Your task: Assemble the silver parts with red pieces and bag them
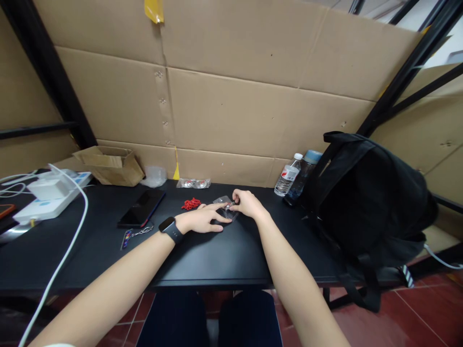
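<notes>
A small clear plastic bag [223,200] lies on the black table in front of me. My left hand [203,218], with a dark watch [171,229] on its wrist, rests with fingers spread, the fingertips on the bag. My right hand [249,204] is at the bag's right side, its fingers bent and drawn together. Something small and shiny shows near those fingertips, too small to name. Just beyond my left hand sits a bundle of red cord [191,204]. Behind it are clear packets with round silvery items [194,183].
To the left are a phone [142,208], a keychain [126,238], a cardboard box [112,166], crumpled plastic [154,177] and a white power strip [50,202] with cables. A water bottle [288,175], a blue-lidded bottle [304,173] and a black backpack [372,202] stand right. Cardboard [231,115] walls the back.
</notes>
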`<state>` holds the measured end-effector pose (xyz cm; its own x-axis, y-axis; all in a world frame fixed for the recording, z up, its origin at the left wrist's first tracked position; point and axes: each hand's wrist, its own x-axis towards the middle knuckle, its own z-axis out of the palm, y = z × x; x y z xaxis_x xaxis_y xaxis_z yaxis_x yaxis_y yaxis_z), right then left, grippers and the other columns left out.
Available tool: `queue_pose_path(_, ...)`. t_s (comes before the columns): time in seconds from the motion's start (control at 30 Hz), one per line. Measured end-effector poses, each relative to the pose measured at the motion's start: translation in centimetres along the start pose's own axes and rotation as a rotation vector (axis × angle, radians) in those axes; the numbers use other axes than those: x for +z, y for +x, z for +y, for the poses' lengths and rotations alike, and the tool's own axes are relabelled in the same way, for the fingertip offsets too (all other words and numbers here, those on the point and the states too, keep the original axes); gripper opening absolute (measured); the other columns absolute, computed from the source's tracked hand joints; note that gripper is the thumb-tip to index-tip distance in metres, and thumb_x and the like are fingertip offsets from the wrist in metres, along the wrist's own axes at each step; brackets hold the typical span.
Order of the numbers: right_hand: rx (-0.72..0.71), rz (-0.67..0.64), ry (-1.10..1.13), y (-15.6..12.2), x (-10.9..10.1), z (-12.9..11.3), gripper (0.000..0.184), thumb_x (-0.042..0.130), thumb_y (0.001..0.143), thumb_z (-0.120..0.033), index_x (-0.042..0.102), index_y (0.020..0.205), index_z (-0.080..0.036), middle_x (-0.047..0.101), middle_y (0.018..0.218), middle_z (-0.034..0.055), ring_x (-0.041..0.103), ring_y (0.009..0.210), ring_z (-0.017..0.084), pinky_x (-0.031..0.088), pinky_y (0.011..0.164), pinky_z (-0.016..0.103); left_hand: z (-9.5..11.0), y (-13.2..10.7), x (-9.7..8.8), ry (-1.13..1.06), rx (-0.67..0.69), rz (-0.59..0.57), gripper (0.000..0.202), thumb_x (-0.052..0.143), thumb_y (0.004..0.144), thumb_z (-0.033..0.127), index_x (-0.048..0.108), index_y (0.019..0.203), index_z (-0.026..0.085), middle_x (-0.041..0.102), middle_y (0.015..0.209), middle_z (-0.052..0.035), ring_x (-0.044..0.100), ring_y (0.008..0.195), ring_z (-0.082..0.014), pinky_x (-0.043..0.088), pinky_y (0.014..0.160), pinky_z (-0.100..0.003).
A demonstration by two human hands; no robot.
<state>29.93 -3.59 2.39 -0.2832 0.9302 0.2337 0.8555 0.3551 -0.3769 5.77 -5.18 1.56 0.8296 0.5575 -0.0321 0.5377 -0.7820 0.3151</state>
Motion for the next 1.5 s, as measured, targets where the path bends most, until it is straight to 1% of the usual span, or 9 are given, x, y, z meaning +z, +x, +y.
queue_pose_path(0.1,0.03,0.021,-0.01,0.1,0.5,-0.1,0.043,0.088,0.072,-0.035,0.06,0.103,-0.025,0.071,0.094,-0.0007,0.064,0.08,0.015,0.036,0.064,0.022,0.0,0.0,0.1,-0.013,0.005,0.005,0.044,0.062,0.096,0.043,0.061,0.139,0.049,0.014,0.173,0.001,0.024,0.156,-0.0369,0.029,0.118,-0.061)
queue_pose_path(0.27,0.088,0.04,-0.072,0.3,1.1,-0.2,0.032,0.079,0.082,-0.038,0.061,0.106,-0.027,0.071,0.102,0.0015,0.065,0.087,0.018,0.037,0.067,0.024,-0.2,0.2,0.1,-0.02,0.024,0.05,0.037,0.064,0.095,0.04,0.068,0.131,0.048,0.022,0.171,0.0017,0.02,0.156,-0.0372,0.027,0.118,-0.061)
queue_pose_path(0.43,-0.03,-0.03,0.049,0.5,0.8,0.2,0.032,0.08,0.08,-0.036,0.066,0.106,-0.023,0.07,0.1,0.0038,0.064,0.085,0.017,0.043,0.072,0.026,-0.9,0.4,-0.1,-0.011,0.018,0.219,0.04,0.057,0.083,0.008,0.081,0.098,0.037,0.053,0.152,0.0026,0.043,0.143,-0.0302,0.031,0.116,-0.052)
queue_pose_path(0.53,-0.102,-0.129,0.257,0.4,-0.2,0.9,0.023,0.064,0.094,-0.039,0.066,0.107,-0.02,0.071,0.097,0.0041,0.064,0.076,0.014,0.047,0.073,0.025,-1.2,0.4,-0.1,0.011,-0.003,0.349,0.044,0.051,0.073,-0.001,0.074,0.097,0.029,0.066,0.13,-0.0011,0.054,0.126,-0.0246,0.039,0.107,-0.043)
queue_pose_path(0.63,-0.065,-0.13,0.33,0.2,-1.0,1.6,0.017,0.05,0.1,-0.026,0.063,0.108,-0.02,0.069,0.095,0.0023,0.062,0.067,0.011,0.048,0.07,0.025,-1.2,0.6,0.1,0.076,-0.034,0.443,0.049,0.051,0.075,0.001,0.066,0.113,0.028,0.068,0.119,-0.0032,0.057,0.116,-0.0235,0.04,0.097,-0.039)
queue_pose_path(0.83,-0.159,-0.185,0.224,0.2,-0.2,1.2,0.04,0.087,0.062,-0.008,0.065,0.094,-0.018,0.065,0.094,0.0001,0.057,0.074,0.012,0.045,0.068,0.022,-1.6,1.0,0.6,0.15,-0.068,0.458,0.013,0.063,0.09,0.023,0.07,0.101,0.027,0.07,0.111,-0.004,0.057,0.113,-0.0268,0.036,0.093,-0.04)
queue_pose_path(1.07,-0.269,-0.051,0.258,0.5,-0.1,0.6,0.003,0.072,0.083,-0.016,0.075,0.083,-0.018,0.07,0.089,0.0035,0.063,0.076,0.013,0.047,0.075,0.025,-2.1,1.2,0.3,0.031,-0.168,0.527,0.011,0.057,0.096,0.031,0.067,0.097,0.026,0.073,0.1,-0.0014,0.062,0.104,-0.024,0.036,0.092,-0.038)
queue_pose_path(1.3,-0.062,-0.071,0.464,0.7,0.2,1.2,0.012,0.067,0.082,-0.018,0.071,0.094,-0.016,0.075,0.078,0.0028,0.068,0.071,0.015,0.05,0.073,0.025,-1.7,1.3,-0.1,-0.108,-0.28,0.526,0.009,0.054,0.096,0.029,0.06,0.1,0.025,0.077,0.094,0.0019,0.069,0.098,-0.0211,0.039,0.09,-0.035)
queue_pose_path(1.5,0.023,0.005,0.39,0.6,1.5,0.6,0.057,0.062,0.08,-0.011,0.047,0.133,-0.025,0.07,0.07,-0.0071,0.065,0.064,0.013,0.049,0.07,0.023,-1.5,1.3,0.5,-0.051,-0.352,0.538,0.046,0.055,0.091,0.026,0.045,0.135,0.026,0.077,0.085,0.0005,0.068,0.102,-0.025,0.034,0.094,-0.043)
